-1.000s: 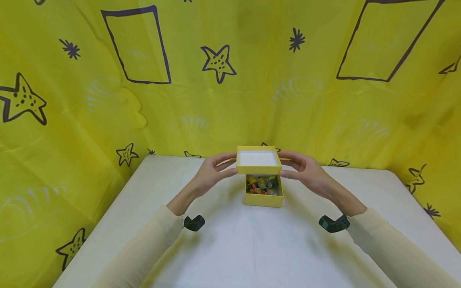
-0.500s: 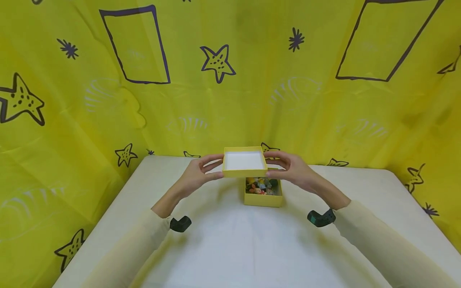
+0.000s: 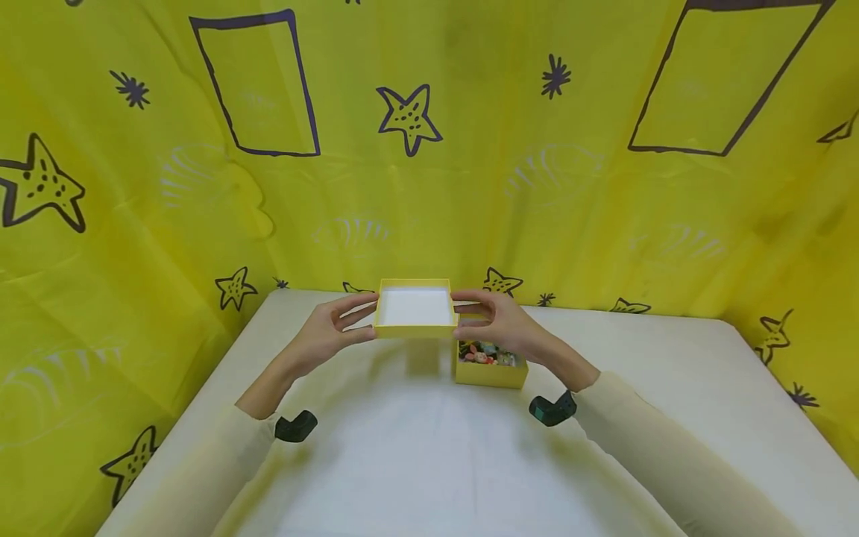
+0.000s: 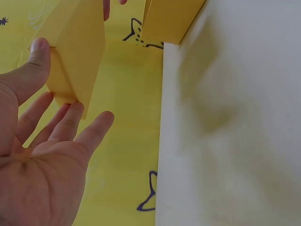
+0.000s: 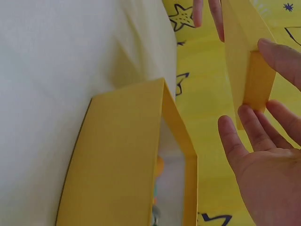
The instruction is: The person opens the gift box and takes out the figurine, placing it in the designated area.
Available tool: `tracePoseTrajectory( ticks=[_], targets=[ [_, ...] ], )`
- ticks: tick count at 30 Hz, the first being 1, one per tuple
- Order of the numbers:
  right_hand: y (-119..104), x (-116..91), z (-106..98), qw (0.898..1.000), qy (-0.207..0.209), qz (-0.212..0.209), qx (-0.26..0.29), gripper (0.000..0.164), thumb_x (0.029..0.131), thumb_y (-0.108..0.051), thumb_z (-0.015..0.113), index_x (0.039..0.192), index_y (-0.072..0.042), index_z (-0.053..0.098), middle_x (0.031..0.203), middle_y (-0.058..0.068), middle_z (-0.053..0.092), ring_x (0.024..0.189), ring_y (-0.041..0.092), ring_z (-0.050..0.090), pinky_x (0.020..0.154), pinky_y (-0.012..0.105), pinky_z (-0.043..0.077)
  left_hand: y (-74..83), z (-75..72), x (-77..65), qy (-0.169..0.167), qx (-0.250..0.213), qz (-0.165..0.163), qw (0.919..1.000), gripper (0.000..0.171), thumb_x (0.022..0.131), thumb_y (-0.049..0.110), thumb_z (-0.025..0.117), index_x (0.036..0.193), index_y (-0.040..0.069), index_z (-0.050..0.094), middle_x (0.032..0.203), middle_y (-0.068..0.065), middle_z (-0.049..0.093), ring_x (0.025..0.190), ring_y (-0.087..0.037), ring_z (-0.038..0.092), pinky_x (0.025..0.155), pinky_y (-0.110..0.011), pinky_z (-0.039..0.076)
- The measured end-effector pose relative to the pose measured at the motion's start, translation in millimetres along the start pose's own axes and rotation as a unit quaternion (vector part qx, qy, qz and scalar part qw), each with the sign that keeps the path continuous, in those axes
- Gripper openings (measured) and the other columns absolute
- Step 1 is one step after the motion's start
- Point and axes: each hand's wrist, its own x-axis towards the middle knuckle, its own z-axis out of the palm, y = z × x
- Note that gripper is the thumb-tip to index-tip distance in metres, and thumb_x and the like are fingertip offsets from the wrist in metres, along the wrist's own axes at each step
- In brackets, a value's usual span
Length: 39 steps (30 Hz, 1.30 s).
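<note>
Between my two hands hangs a shallow yellow box lid (image 3: 416, 306), its white inside facing up, held above the table. My left hand (image 3: 330, 328) pinches its left side with thumb and fingertips. On the opposite side my right hand (image 3: 499, 322) grips the lid the same way. Behind and below the right hand stands a yellow box (image 3: 492, 375) on the table, with several small colourful figurines (image 3: 485, 356) inside, partly hidden by that hand. In the right wrist view the box (image 5: 113, 155) appears large, beside the lid (image 5: 244, 61).
The white table (image 3: 429, 462) reaches back to a yellow curtain (image 3: 429, 201) printed with starfish and frames. Dark wrist devices (image 3: 295, 426) sit on both wrists, over pale sleeves. The lid's shadow falls on the table left of the box.
Both hands have carried the lid leftward and slightly down, from above the box to its left. The box has stayed in place.
</note>
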Motion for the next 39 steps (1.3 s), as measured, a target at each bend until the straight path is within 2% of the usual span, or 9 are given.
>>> tracePoseTrajectory(
  ticks=[7,13,16,20,24,28,39],
  targets=[
    [3.0,13.2,24.4,1.000,0.008,0.011,-0.013,0.068,0.091,-0.009,0.080,0.151,-0.006,0.048,0.150,0.018,0.052,0.128,0.041,0.059,0.099,0.040,0.056,-4.1,-19.7,-13.5,-0.010,0.038,-0.006,0.9992,0.067,0.092,-0.001,0.074,0.152,0.002,0.046,0.159,-0.018,0.041,0.145,-0.037,0.041,0.099,-0.031,0.054],
    [7.7,22.6,43.3,1.000,0.009,0.023,-0.007,0.069,0.091,-0.009,0.080,0.152,-0.009,0.048,0.151,0.016,0.052,0.132,0.043,0.055,0.101,0.040,0.055,-10.1,-32.9,-23.2,-0.015,0.051,-0.026,0.9983,0.069,0.092,-0.001,0.074,0.153,-0.001,0.042,0.160,-0.021,0.039,0.146,-0.040,0.037,0.098,-0.029,0.054],
    [9.3,28.0,51.5,1.000,0.014,0.018,-0.004,0.068,0.090,-0.006,0.079,0.151,-0.007,0.048,0.153,0.014,0.050,0.136,0.038,0.053,0.105,0.041,0.052,-12.6,-38.6,-26.1,-0.017,0.056,-0.034,0.9977,0.069,0.093,-0.003,0.072,0.154,-0.002,0.041,0.160,-0.021,0.037,0.147,-0.041,0.036,0.098,-0.028,0.054],
    [12.2,34.8,61.1,1.000,0.023,0.006,-0.003,0.067,0.088,-0.001,0.080,0.147,-0.001,0.050,0.153,0.014,0.049,0.138,0.031,0.052,0.109,0.044,0.049,-16.1,-45.0,-29.0,-0.018,0.061,-0.045,0.9970,0.069,0.093,-0.004,0.071,0.154,-0.003,0.040,0.161,-0.023,0.035,0.148,-0.042,0.034,0.098,-0.027,0.055],
    [16.3,39.3,70.1,1.000,0.029,0.010,-0.006,0.067,0.086,-0.001,0.082,0.146,0.000,0.052,0.151,0.016,0.051,0.136,0.032,0.054,0.106,0.043,0.051,-20.4,-51.0,-33.5,-0.019,0.067,-0.057,0.9960,0.069,0.093,-0.003,0.071,0.154,-0.004,0.039,0.161,-0.024,0.035,0.148,-0.042,0.033,0.098,-0.026,0.054],
    [19.3,40.0,77.9,0.999,0.031,0.019,-0.006,0.068,0.086,-0.001,0.081,0.147,-0.002,0.051,0.151,0.017,0.051,0.135,0.034,0.055,0.104,0.039,0.053,-25.5,-56.0,-36.0,-0.027,0.068,-0.062,0.9954,0.069,0.094,-0.002,0.071,0.154,-0.004,0.038,0.161,-0.025,0.035,0.148,-0.043,0.032,0.099,-0.025,0.054],
    [25.4,41.4,96.7,0.998,0.046,0.046,-0.010,0.069,0.087,-0.005,0.081,0.149,-0.008,0.050,0.149,0.016,0.054,0.129,0.039,0.058,0.102,0.042,0.055,-31.0,-63.8,-42.7,-0.035,0.076,-0.076,0.9936,0.071,0.094,0.001,0.072,0.155,-0.006,0.036,0.161,-0.027,0.033,0.147,-0.045,0.033,0.099,-0.024,0.053]
  ],
)
